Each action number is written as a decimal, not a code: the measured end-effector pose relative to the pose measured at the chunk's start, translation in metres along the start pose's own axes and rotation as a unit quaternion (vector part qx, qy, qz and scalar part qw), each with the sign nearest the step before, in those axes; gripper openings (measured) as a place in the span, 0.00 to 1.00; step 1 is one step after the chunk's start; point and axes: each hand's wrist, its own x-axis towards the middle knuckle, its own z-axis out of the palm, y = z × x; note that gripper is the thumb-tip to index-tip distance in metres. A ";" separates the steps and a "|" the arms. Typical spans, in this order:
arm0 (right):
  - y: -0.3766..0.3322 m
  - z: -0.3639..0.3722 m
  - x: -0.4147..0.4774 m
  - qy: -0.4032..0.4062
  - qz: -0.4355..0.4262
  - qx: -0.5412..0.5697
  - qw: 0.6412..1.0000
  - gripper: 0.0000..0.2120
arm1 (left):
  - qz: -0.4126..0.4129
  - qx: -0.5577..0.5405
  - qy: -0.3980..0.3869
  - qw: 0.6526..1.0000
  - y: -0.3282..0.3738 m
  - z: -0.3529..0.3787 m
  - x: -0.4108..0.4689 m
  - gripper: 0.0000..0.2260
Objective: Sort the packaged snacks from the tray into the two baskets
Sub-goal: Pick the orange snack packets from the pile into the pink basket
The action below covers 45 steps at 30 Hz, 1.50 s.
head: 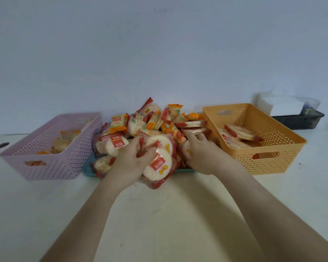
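Observation:
A heap of packaged snacks (155,123), red-wrapped round rice crackers and orange-wrapped ones, covers a teal tray (88,170) at the table's middle. My left hand (131,159) grips a red-wrapped round cracker pack (160,161) at the heap's front. My right hand (199,150) lies on the right side of the heap, fingers curled over red packs; whether it holds one is hidden. The purple basket (51,163) on the left holds orange-wrapped packs. In the orange basket (273,146) on the right lie red-wrapped packs.
The white table (169,205) stretches toward me in front of the tray. A dark tray with a white box (284,108) stands behind the orange basket by the wall. A small dark hole (2,145) marks the table's far left.

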 end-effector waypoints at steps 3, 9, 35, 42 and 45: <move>-0.004 0.006 0.001 0.020 0.029 -0.015 0.999 0.46 | -0.083 -0.159 0.033 0.983 0.003 0.004 -0.001 0.05; -0.003 -0.003 -0.002 0.144 -0.023 0.014 0.989 0.34 | -0.099 -0.255 -0.001 0.962 -0.002 0.014 -0.001 0.22; 0.086 -0.076 -0.028 0.332 0.032 0.143 0.932 0.32 | 0.019 0.148 -0.137 0.979 0.084 0.138 0.049 0.21; 0.087 -0.060 -0.024 0.343 0.073 0.028 0.936 0.20 | 0.120 0.123 -0.024 0.985 0.084 0.136 0.050 0.13; 0.075 -0.054 -0.022 0.406 -0.010 0.035 0.913 0.15 | 0.174 0.152 0.012 0.973 0.085 0.121 0.046 0.11</move>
